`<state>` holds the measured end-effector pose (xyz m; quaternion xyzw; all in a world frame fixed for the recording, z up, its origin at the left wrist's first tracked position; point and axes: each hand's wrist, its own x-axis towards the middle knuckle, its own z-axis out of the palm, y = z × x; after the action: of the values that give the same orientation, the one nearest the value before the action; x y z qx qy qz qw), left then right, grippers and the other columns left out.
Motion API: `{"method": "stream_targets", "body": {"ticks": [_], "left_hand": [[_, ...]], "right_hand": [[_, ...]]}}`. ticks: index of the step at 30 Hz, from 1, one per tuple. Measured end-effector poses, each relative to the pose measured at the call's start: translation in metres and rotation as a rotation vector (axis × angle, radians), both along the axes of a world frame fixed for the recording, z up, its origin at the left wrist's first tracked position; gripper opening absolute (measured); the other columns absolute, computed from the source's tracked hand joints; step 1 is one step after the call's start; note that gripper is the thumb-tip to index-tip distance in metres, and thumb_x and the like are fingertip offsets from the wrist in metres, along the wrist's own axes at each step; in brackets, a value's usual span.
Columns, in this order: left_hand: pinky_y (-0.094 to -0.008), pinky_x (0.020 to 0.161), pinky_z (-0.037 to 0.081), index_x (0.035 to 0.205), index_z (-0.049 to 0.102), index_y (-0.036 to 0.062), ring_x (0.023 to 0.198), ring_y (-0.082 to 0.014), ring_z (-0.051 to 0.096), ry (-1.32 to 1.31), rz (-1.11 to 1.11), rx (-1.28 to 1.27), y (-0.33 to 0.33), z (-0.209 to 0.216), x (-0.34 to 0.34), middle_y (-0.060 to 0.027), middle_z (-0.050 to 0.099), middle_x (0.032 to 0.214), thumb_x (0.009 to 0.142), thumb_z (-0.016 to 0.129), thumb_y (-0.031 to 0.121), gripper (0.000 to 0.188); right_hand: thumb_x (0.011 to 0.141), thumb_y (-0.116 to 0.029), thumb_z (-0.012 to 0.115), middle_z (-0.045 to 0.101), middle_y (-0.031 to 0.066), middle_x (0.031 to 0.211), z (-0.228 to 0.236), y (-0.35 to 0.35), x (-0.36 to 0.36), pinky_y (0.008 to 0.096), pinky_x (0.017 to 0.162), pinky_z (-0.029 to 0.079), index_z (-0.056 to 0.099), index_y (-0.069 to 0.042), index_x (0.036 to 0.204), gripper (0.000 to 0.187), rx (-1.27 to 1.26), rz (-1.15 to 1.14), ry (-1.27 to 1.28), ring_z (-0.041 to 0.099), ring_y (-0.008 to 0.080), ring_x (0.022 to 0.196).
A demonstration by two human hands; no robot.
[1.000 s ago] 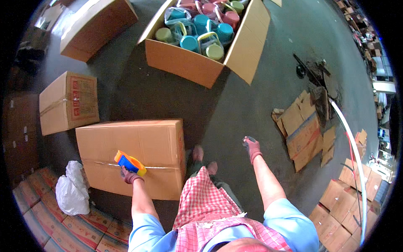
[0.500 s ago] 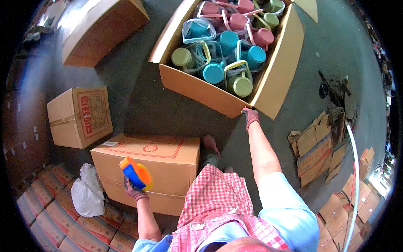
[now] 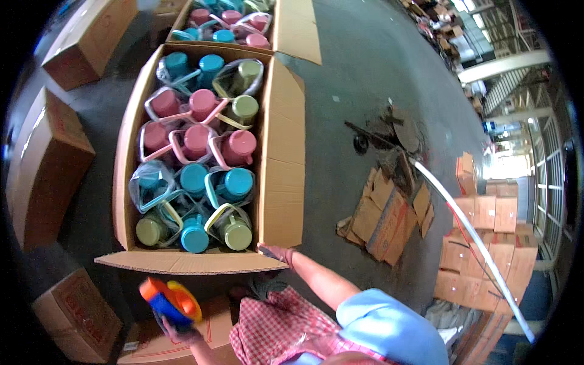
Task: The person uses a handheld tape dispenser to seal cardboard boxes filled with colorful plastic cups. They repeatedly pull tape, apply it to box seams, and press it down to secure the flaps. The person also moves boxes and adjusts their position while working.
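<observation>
My gloved left hand [image 3: 176, 331] grips a tape dispenser [image 3: 171, 302], blue and orange with a yellow roll, low at the left in front of the open carton. My right hand [image 3: 278, 255], gloved too, is closed on the near right corner of that carton, at its front flap [image 3: 188, 261]. The large open carton [image 3: 283, 164] holds rows of pink, blue and green plastic pieces [image 3: 196, 143] with round ends and looped handles, wrapped in clear bags. Its right and front flaps are folded outward.
Another open carton [image 3: 298, 27] with similar pieces stands beyond. Closed cartons [image 3: 76, 310] line the left, and one [image 3: 210, 322] lies by my feet. Flattened cardboard [image 3: 386, 222], a dark metal stand [image 3: 395, 131] and a white pole [image 3: 468, 225] are on the right, near stacked cartons [image 3: 480, 252].
My view has swung right and forward, showing the open carton squarely and a second one behind it. The tape dispenser stays in my left hand; my right stays at the carton's corner.
</observation>
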<state>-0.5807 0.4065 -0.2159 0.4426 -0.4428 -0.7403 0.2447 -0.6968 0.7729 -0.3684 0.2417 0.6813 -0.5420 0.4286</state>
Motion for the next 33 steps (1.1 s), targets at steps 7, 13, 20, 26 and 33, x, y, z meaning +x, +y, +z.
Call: {"method": "stream_targets", "body": {"ticks": [7, 13, 20, 26, 33], "left_hand": [[-0.0346, 0.090, 0.039, 0.124, 0.042, 0.0004, 0.104, -0.0234, 0.049, 0.017, -0.239, -0.094, 0.042, -0.047, -0.219, -0.0117, 0.048, 0.118, 0.075, 0.054, 0.005, 0.050], [-0.0315, 0.089, 0.039, 0.123, 0.042, -0.0001, 0.102, -0.0191, 0.049, 0.056, -0.368, -0.095, 0.041, -0.050, -0.245, -0.0110, 0.048, 0.117, 0.075, 0.063, 0.011, 0.054], [-0.0209, 0.072, 0.041, 0.122, 0.046, 0.0029, 0.076, -0.0095, 0.049, 0.046, -0.369, -0.023, 0.041, -0.039, -0.254, -0.0008, 0.053, 0.086, 0.073, 0.066, 0.012, 0.053], [-0.0185, 0.060, 0.035, 0.121, 0.048, 0.0041, 0.065, -0.0061, 0.042, 0.113, -0.499, -0.089, 0.029, -0.043, -0.241, 0.0043, 0.045, 0.071, 0.073, 0.067, 0.022, 0.054], [-0.0199, 0.060, 0.037, 0.121, 0.047, 0.0033, 0.064, -0.0067, 0.044, 0.136, -0.678, -0.185, -0.028, -0.031, -0.203, 0.0032, 0.047, 0.070, 0.070, 0.070, 0.035, 0.064]], "right_hand": [[0.077, -0.043, 0.056, 0.052, 0.0187, 0.115, 0.125, 0.004, -0.188, 0.0384, 0.088, 0.038, 0.048, -0.001, 0.117, 0.059, 0.574, 0.024, 0.126, 0.049, 0.0308, 0.109], [0.069, -0.050, 0.062, 0.047, 0.0250, 0.119, 0.058, -0.052, -0.220, 0.0364, 0.093, 0.037, 0.038, 0.002, 0.124, 0.079, 0.775, -0.075, 0.091, 0.046, 0.0336, 0.111], [0.070, -0.052, 0.059, 0.056, 0.0242, 0.104, 0.061, -0.045, -0.230, 0.0395, 0.084, 0.043, 0.054, 0.004, 0.104, 0.065, 0.752, -0.065, 0.023, 0.054, 0.0341, 0.100], [0.077, -0.046, 0.055, 0.059, 0.0245, 0.094, 0.042, -0.050, -0.226, 0.0423, 0.077, 0.045, 0.060, 0.001, 0.089, 0.049, 0.919, -0.038, 0.209, 0.056, 0.0361, 0.092], [0.074, -0.042, 0.056, 0.057, 0.0250, 0.096, 0.064, -0.095, -0.175, 0.0408, 0.078, 0.044, 0.060, 0.002, 0.092, 0.048, 0.999, -0.122, 0.258, 0.055, 0.0374, 0.094]]}}
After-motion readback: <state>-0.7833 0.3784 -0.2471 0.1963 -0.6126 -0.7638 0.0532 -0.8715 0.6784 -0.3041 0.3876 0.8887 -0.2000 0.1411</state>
